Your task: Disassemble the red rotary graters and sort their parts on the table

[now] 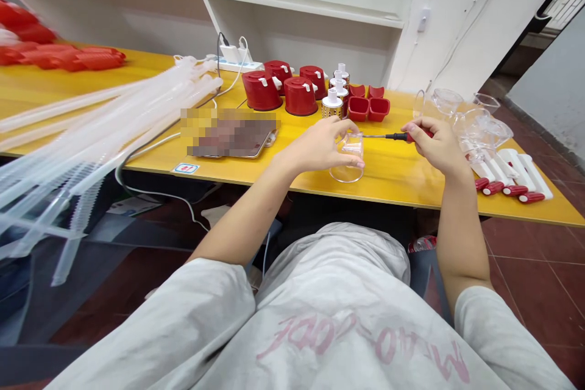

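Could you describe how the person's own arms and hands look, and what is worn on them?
The left hand and right hand are bare: no gloves, rings or watch visible. Forearms are uncovered. Short light-grey sleeves end near the elbows; the shirt has pink lettering.

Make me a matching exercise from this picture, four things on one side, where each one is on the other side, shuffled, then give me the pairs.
Things
1. screwdriver
2. clear cup
3. red drums
4. white handles

Places
A. far side of the yellow table, near the power strip
B. held in the left hand
C. lying at the table's right end
D. held in the right hand

Pairs: 1-D, 2-B, 3-A, 4-C
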Tool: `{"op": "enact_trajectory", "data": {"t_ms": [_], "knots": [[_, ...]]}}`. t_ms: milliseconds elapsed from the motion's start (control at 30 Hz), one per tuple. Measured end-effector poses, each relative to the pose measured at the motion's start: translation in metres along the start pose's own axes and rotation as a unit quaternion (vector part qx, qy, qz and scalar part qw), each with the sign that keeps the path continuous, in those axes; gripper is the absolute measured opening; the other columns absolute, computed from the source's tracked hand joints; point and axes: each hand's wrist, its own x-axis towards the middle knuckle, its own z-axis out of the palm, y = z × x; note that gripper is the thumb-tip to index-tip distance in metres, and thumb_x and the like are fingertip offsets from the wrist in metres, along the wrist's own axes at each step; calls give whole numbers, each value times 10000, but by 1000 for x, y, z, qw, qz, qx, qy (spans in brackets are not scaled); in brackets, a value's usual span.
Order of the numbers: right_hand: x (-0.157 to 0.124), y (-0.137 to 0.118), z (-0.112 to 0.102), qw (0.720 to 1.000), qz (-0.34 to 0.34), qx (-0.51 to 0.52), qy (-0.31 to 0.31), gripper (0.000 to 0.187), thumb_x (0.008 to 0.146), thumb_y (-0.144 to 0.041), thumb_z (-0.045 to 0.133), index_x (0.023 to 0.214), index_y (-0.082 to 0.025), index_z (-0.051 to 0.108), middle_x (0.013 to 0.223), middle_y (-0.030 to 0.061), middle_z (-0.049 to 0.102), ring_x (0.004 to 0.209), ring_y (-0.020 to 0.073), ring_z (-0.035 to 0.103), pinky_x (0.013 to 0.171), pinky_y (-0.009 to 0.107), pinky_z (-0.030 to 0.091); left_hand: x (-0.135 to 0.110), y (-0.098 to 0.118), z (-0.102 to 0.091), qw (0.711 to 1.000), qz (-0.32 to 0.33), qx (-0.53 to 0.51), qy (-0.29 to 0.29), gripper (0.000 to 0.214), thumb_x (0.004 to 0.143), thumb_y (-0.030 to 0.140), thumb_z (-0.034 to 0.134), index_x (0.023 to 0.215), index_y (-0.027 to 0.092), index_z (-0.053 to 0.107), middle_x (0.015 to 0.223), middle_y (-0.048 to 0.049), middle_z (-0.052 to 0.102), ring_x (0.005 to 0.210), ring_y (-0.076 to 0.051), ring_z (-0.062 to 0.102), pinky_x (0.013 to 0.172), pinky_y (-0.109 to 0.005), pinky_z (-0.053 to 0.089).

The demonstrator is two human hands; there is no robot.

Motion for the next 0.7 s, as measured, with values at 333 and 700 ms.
{"op": "enact_trajectory", "data": {"t_ms": [333, 700], "knots": [[3, 4, -1, 997, 34, 56, 29, 545, 894, -711, 1115, 1011, -311, 763, 726, -48, 651, 566, 141, 525, 489, 286, 404, 1, 6, 11, 1000, -13, 22, 13, 869, 868, 791, 1082, 1516, 252, 875, 1488, -165, 831, 1430, -467, 778, 1323, -642, 618], [-2, 1, -5, 995, 53, 85, -13, 629, 857, -735, 1159, 1134, -293, 808, 752, -38, 658, 629, 152, 587, 582, 301, 501, 1, 10, 8, 999, -28, 23, 2, 911, 857, 787, 1088, 1541, 225, 877, 1529, -165, 841, 1443, -446, 782, 1350, -593, 613]]}}
